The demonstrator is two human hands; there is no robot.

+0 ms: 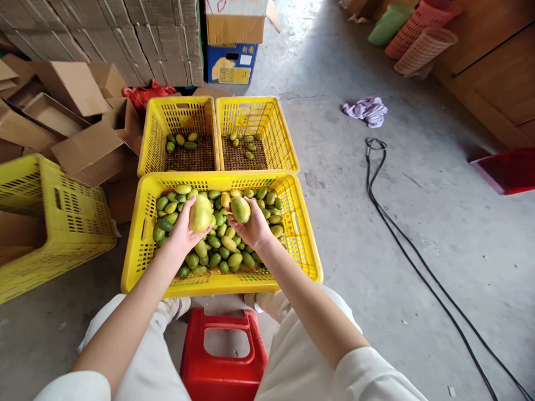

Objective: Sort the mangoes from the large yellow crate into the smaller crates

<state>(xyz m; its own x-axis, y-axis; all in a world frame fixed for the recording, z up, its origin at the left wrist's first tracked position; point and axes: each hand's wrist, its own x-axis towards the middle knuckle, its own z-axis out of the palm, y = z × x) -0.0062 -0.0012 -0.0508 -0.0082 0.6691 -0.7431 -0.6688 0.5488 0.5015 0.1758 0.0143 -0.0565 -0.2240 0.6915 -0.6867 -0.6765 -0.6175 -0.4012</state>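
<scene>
My left hand is closed around a large, smooth, oval yellow-green fruit. In my right hand is a smaller, greener oval fruit, gripped from its right side. Both fruits are held apart from each other above a wide yellow plastic crate. Many loose oval fruits in green and yellow shades cover the crate's bottom. My forearms reach over its near rim and hide part of the contents. The exact kind of fruit cannot be made out.
Behind stand two yellow crates with several fruits each. Another yellow crate and open cardboard boxes lie left. A red stool is between my legs. A black cable and a cloth lie right.
</scene>
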